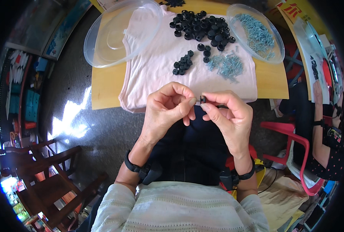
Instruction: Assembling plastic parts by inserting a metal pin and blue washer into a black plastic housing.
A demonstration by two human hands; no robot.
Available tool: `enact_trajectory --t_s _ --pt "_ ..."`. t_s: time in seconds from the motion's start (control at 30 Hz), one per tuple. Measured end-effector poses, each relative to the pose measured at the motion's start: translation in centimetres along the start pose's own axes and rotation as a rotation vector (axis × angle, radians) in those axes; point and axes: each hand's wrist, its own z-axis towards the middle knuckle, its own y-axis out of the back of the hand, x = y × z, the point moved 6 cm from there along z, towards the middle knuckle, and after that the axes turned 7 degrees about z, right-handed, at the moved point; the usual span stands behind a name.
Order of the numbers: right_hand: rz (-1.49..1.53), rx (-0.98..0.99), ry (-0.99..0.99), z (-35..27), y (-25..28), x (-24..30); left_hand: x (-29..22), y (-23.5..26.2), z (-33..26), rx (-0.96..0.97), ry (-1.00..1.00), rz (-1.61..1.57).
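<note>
In front of my body, just off the table's near edge, both hands meet fingertip to fingertip. My right hand [232, 114] pinches a small black plastic knob [203, 99] between thumb and forefinger. My left hand [166, 104] is closed in a pinch at a thin silvery piece, which looks like a screw and points at the knob; the fingertips mostly cover it. Beyond the hands, a pink cloth [145, 83] carries a large heap of black knobs [203, 29], a smaller cluster of black knobs [182, 63] and a loose pile of silvery screws [228, 66].
A see-through oval tub [88, 46] stands at the table's far left, another tub [282, 54] with many screws [257, 34] at the far right. The wooden table [106, 94] shows around the cloth. Right: a red chair [305, 154] and another person's arm [319, 131]. Left: wooden chair [44, 189].
</note>
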Motion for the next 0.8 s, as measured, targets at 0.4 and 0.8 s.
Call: enact_trajectory --t_s 0.4,0.8 --pt "0.057 -0.134 -0.009 1.4 2.9 -1.8 -3.4 -0.7 3.6 -0.099 -0.366 0.742" --pt "-0.005 -0.114 -0.033 2.1 3.4 -2.7 -6.0 -4.3 8.6 0.003 -0.664 1.637"
